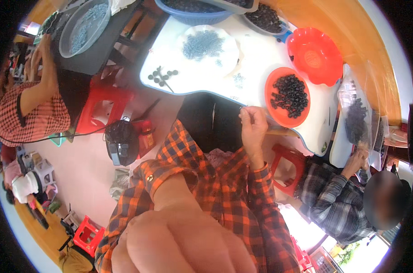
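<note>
Where bench ends, clear bag [355, 119].

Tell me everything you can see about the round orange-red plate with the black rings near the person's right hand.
The orange-red plate is round and shallow, and looks like smooth plastic. It lies flat on the white table, near the table's edge. A heap of small black rings fills its middle, and the rim is bare. The right hand is raised just left of it, fingers pinched together, apparently not touching it. An empty red scalloped bowl sits just beyond it.
</note>
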The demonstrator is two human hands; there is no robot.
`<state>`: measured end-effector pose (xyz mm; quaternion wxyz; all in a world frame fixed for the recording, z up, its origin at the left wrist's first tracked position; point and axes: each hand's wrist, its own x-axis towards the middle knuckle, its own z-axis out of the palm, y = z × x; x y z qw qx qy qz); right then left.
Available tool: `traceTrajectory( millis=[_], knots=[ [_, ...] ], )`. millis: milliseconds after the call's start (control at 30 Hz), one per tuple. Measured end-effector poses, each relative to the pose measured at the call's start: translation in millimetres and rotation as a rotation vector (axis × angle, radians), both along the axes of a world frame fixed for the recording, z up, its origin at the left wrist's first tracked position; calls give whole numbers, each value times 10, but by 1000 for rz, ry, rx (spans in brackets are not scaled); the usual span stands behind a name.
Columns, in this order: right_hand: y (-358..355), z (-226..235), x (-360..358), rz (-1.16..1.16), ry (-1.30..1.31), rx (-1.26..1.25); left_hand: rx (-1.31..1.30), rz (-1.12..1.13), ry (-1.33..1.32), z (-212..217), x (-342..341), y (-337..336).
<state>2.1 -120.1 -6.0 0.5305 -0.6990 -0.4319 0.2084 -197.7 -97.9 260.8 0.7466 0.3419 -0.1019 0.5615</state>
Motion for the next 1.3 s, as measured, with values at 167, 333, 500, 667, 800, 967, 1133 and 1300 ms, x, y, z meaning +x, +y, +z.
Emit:
traceTrajectory(
  millis=[167,333,500,667,800,967,1133,1300],
  knots=[
    [-5,-33,-25,0,64,27,-104,-54,-17,-1,-23,-83],
    [-16,8,14,-5,-14,44,-226,101,-16,51,146,-227],
    [-52,-14,19,-8,-60,62,-87,68,-94,-60,175,-141],
    [-41,7,15,8,-44,67,-116,128,3,81,193,-242],
    [-45,3,26,-10,-33,61,-184,389,-296,-109,349,-276],
    [-70,-27,69,-18,-24,75,-10,-72,-64,-103,144,-55],
    [-82,-38,35,-5,93,39,80,-241,-60,-249,210,79],
    [-127,36,67,-94,135,-5,262,-134,446,-676,761,371]
  ],
)
